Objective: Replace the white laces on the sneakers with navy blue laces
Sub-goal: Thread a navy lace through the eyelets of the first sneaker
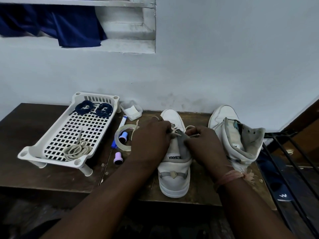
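Observation:
A white sneaker (174,169) with a grey tongue stands in front of me, toe towards the wall. Its white lace (174,131) is partly threaded. My left hand (151,140) grips the lace over the eyelets on the left. On the right side my right hand (203,144) pinches the lace. A second white sneaker (238,135) without a lace stands to the right, its tongue pulled up. Two coiled navy blue laces (95,108) lie at the far end of a white perforated tray (51,135). A removed white lace (76,150) lies at the tray's near end.
Between tray and sneaker lie a roll of clear tape (120,140), a blue-capped marker (122,120) and a small purple stamp (117,158). A small clear tub (132,110) sits by the wall. A black metal railing (290,163) borders the dark wooden table (51,175) on the right.

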`<act>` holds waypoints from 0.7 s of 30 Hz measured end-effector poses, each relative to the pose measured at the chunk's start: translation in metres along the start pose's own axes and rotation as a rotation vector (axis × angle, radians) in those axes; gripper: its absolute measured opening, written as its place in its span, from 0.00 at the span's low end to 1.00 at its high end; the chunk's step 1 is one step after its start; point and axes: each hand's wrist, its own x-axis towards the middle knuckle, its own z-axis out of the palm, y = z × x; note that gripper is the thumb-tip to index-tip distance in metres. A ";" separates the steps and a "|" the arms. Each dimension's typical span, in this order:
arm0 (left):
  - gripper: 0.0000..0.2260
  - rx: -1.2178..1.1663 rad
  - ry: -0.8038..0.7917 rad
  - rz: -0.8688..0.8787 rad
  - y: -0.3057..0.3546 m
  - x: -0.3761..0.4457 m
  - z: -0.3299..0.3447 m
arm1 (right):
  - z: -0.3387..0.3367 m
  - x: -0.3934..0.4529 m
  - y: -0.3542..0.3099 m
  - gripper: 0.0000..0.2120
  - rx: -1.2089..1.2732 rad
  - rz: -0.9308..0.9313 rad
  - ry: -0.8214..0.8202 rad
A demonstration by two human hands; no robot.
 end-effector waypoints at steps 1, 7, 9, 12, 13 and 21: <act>0.05 -0.052 0.038 -0.073 -0.002 0.001 0.000 | 0.000 0.000 0.001 0.05 0.009 0.004 -0.006; 0.04 -0.530 -0.045 -0.516 -0.014 0.012 -0.002 | 0.004 0.001 0.004 0.08 -0.004 -0.016 0.010; 0.04 -0.453 -0.075 -0.348 -0.015 0.013 -0.003 | 0.007 0.000 0.003 0.09 -0.020 -0.033 0.031; 0.13 -0.241 -0.048 0.086 -0.010 0.012 -0.007 | 0.011 -0.002 0.004 0.08 -0.062 -0.078 0.052; 0.11 -0.168 -0.042 0.161 -0.006 0.010 -0.011 | 0.011 -0.002 0.003 0.07 -0.070 -0.089 0.056; 0.07 -0.420 -0.101 -0.014 0.002 0.011 -0.019 | 0.013 -0.001 0.003 0.06 -0.113 -0.119 0.069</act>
